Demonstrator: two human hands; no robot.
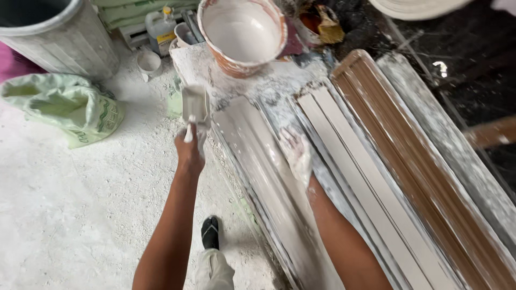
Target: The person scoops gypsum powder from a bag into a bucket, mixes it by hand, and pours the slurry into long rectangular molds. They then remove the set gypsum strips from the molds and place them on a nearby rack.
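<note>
My left hand (189,150) grips the handle of a small white scoop (195,104), held over the left edge of a long mould (258,161) filled with wet white plaster. My right hand (296,153), coated in plaster, lies flat on the wet surface of that mould, fingers spread. Beyond the mould's far end a large bucket (242,33) holds white plaster mix.
A second mould (355,166) with grey strips and a brown mould (419,161) lie to the right. A grey metal bin (59,37) and a green sack (64,107) are on the dusty floor at left, with a small cup (149,63) and a plastic jug (161,29). My sandalled foot (210,232) is below.
</note>
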